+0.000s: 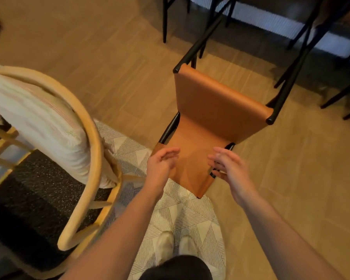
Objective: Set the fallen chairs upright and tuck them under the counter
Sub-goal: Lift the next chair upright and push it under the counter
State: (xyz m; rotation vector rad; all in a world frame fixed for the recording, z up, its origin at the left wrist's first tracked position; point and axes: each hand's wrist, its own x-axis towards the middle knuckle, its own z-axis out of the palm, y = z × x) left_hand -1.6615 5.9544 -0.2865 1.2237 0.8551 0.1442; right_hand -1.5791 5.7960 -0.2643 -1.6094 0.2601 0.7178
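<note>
An orange leather chair [216, 102] with a black metal frame lies tipped over on the wood floor in front of me. Its long black legs [291, 73] point away toward the counter base [271, 23] at the top. The near end of its orange panel reaches the edge of a patterned rug. My left hand [162, 164] hovers at the left side of that near end, fingers relaxed and holding nothing. At the right side, my right hand [227, 166] is open, its fingers close to the black frame. Both hands are motion-blurred; I cannot tell whether they touch the chair.
A curved rattan chair [89, 158] with a white cushion [38, 122] and a dark speckled seat stands close on my left. The striped rug [190, 217] lies under my white shoes. Black legs of other stools [165, 21] stand by the counter at top and right.
</note>
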